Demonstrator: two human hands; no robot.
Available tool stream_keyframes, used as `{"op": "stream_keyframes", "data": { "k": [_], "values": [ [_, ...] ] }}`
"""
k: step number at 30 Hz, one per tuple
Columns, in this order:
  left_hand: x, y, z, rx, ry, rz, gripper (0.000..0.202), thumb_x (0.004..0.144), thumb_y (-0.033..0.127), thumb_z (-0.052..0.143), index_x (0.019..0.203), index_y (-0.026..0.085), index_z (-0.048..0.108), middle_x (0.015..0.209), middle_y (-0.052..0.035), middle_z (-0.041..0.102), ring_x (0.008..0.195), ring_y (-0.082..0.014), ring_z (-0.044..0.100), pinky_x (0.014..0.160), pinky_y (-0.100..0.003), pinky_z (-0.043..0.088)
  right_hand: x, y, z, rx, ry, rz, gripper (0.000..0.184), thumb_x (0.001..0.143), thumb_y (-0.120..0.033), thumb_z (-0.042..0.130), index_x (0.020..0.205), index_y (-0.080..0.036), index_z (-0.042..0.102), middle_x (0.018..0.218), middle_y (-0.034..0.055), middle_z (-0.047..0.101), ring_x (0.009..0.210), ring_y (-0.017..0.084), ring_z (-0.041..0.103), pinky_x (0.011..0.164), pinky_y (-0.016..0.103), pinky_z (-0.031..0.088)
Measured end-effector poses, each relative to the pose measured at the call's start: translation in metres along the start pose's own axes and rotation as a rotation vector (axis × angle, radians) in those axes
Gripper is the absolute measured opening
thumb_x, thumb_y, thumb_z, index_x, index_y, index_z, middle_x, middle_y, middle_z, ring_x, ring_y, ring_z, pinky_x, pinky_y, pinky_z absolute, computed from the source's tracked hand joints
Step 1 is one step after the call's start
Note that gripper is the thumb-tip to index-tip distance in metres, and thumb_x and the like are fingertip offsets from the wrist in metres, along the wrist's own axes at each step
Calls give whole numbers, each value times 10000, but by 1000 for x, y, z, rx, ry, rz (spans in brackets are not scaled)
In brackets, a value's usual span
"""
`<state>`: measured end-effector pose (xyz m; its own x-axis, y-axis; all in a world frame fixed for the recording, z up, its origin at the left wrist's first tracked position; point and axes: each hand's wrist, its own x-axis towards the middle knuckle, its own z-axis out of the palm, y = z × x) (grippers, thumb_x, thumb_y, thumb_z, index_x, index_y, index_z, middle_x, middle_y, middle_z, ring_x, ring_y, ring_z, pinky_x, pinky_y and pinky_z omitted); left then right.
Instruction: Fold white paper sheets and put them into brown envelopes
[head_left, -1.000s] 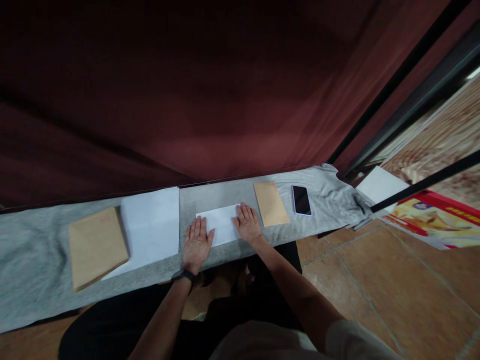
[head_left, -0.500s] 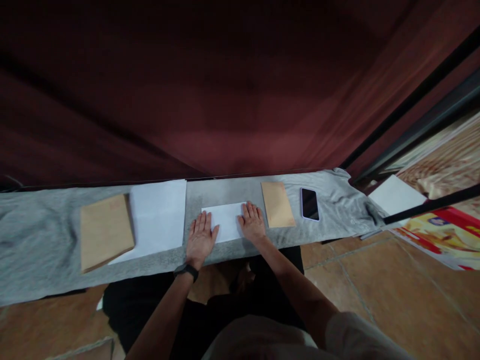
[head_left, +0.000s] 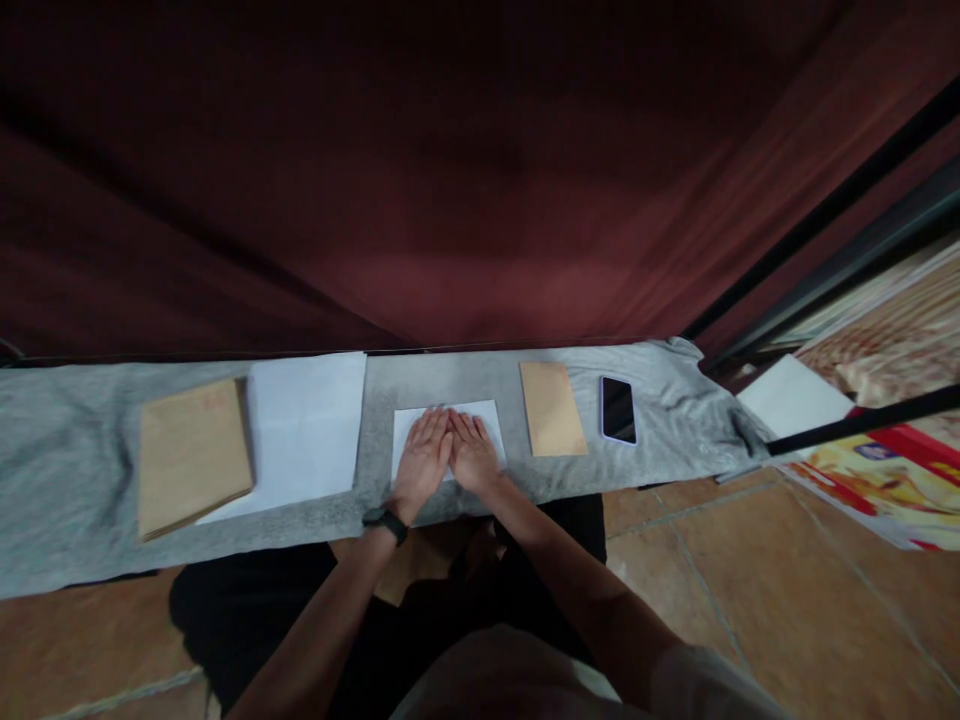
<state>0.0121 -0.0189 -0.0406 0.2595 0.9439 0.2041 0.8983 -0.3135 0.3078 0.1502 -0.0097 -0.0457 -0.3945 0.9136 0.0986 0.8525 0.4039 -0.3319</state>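
A folded white sheet of paper [head_left: 489,420] lies on the grey cloth in front of me. Flat on its left half rests my left hand [head_left: 424,456], fingers stretched out, a dark watch on the wrist. My right hand [head_left: 472,452] lies flat beside it, the two touching near the paper's middle. Between them they cover much of the sheet. To the right of the paper is a single brown envelope [head_left: 553,408].
A stack of brown envelopes [head_left: 195,455] overlaps white paper sheets [head_left: 307,430] on the left. A phone [head_left: 618,410] lies at the right on the grey cloth [head_left: 675,420]. A dark red curtain [head_left: 480,200] hangs behind, and a printed box [head_left: 892,475] stands lower right.
Both hands have slid inward from the paper's left and right ends to its middle, where they now meet. The paper stays on the cloth.
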Motion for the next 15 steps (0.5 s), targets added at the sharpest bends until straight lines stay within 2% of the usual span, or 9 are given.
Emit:
{"op": "stream_keyframes", "data": {
  "k": [4,10,15],
  "values": [
    [13,12,11,18,-43,20,616,1080,374,179,1562,88,435,1617,-144,459,1553,-240,340,1278,-483,270,-6,7,1,-44,-5,-1,548,1076,-268,416,1598,-104,386,1641,147,407,1542,272,359,1295,459,213],
    [17,3,12,95,-82,16,619,1076,407,210,1562,107,448,1630,-133,434,1542,-255,363,1258,-468,309,-32,22,-3,-71,137,54,503,1091,-370,416,1544,-166,487,1651,112,400,1516,267,405,1264,472,279],
    [10,3,14,162,-78,36,613,1063,410,280,1583,116,418,1643,-137,407,1555,-273,335,1263,-482,304,-55,40,-11,-83,179,121,535,1077,-349,448,1556,-111,459,1632,132,424,1508,268,419,1260,456,290]
  ]
}}
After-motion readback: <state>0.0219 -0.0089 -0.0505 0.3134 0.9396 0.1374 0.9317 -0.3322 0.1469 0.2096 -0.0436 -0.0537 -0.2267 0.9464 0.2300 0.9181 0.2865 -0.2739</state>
